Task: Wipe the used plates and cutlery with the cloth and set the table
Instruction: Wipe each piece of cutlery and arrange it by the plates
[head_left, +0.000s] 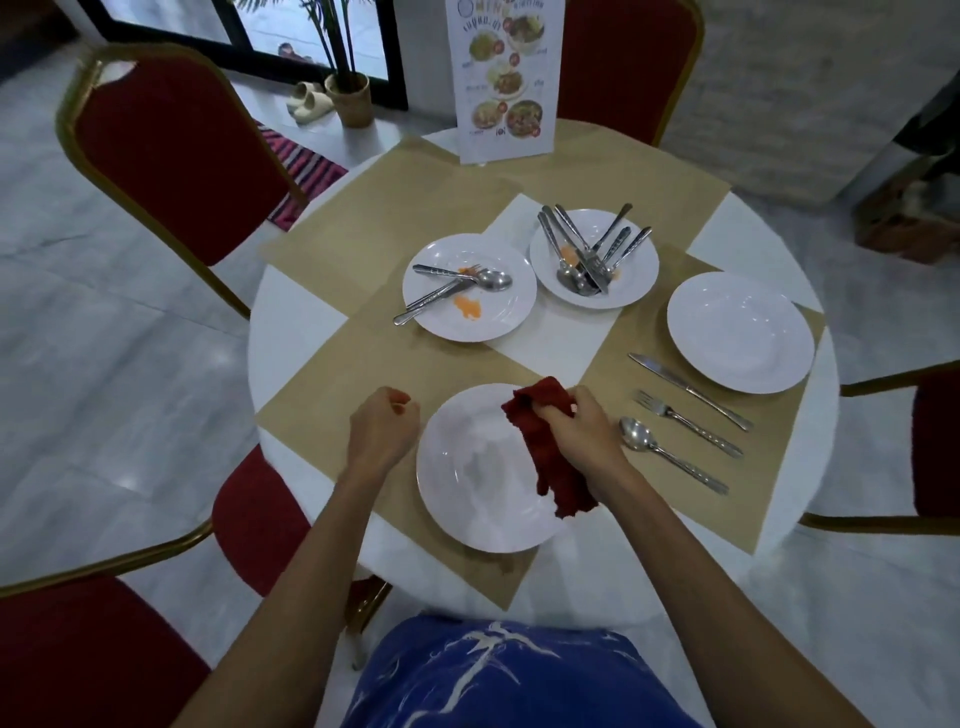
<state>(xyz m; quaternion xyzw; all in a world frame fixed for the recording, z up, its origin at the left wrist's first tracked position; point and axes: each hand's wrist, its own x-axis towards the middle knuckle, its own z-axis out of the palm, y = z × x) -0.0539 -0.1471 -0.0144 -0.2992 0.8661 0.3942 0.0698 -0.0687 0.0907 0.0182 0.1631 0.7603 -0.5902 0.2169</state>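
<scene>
The red cloth (540, 447) is lying across the near white plate (467, 483) at the front edge of the round surface (291, 322), with the right hand (582, 431) clamping its grip on it. The left hand (384, 421) is curling just left of the plate, its grip together on nothing.

right hand (576, 431) bunching a dark red cloth (545, 447) on the near white plate (467, 478); left hand (384, 421) a bare fist beside the rim; knife (688, 391), fork (688, 423), spoon (670, 454) laid right; two dirty plates (469, 287) further back
</scene>
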